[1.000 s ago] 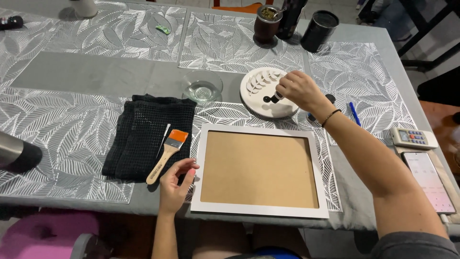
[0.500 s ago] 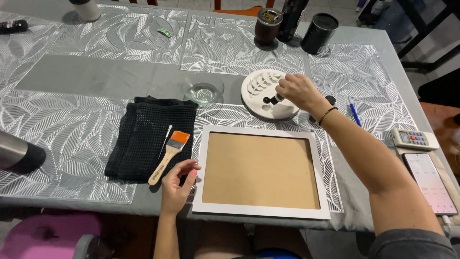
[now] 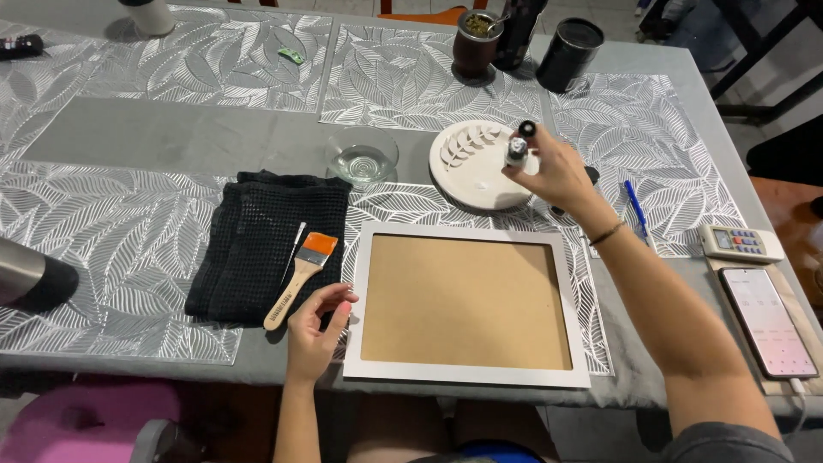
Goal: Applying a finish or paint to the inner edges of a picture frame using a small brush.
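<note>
My right hand holds a small paint bottle with a black cap, lifted just above the right side of a round white palette. My left hand rests with loosely curled fingers against the left edge of a white frame that surrounds a brown board; it holds nothing. Just left of that hand, a flat brush with an orange ferrule and a wooden handle lies on a folded black cloth, beside a thin brush.
A glass bowl of water stands left of the palette. A brown cup and a dark can are at the back. A blue pen, a remote and a phone lie right. A metal flask lies far left.
My right hand has lifted the small bottle up off the palette and tipped it more upright. The left hand has stayed at the frame's edge.
</note>
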